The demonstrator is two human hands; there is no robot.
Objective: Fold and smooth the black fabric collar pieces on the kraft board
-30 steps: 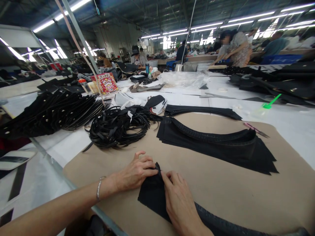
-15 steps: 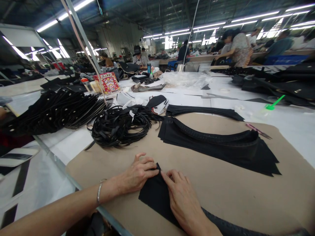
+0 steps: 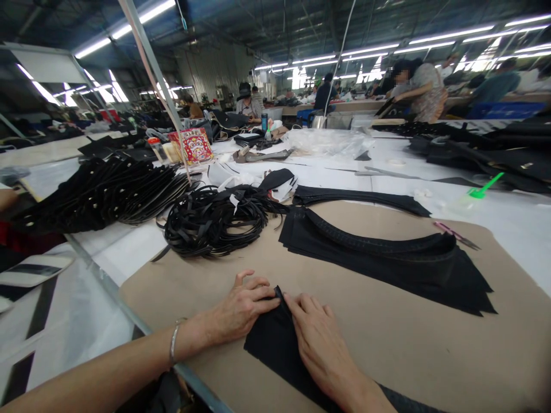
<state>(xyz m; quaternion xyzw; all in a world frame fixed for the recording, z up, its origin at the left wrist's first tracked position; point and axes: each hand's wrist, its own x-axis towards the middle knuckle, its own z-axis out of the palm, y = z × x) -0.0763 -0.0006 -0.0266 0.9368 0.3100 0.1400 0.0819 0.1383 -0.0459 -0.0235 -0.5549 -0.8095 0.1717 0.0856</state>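
Note:
A black fabric piece lies on the brown board at the near edge, with a darker band along its right side. My left hand holds its top corner, fingertips pressed on the edge, thumb hidden. At the same corner my right hand has thumb and fingers closed on the band, covering part of it. The piece curves on toward the lower right beneath my right wrist. Beyond my hands lies a stack of black fabric panels, topped by a curved band.
The brown board covers the near table. Coiled black strips lie at its far left, near a pile of black pieces. Pink-handled scissors and a green-topped bottle are on the right. A slanted pole rises at left.
The camera view has shifted slightly. My right hand's fingers lie flatter along the band near the corner; my left hand stays at the corner.

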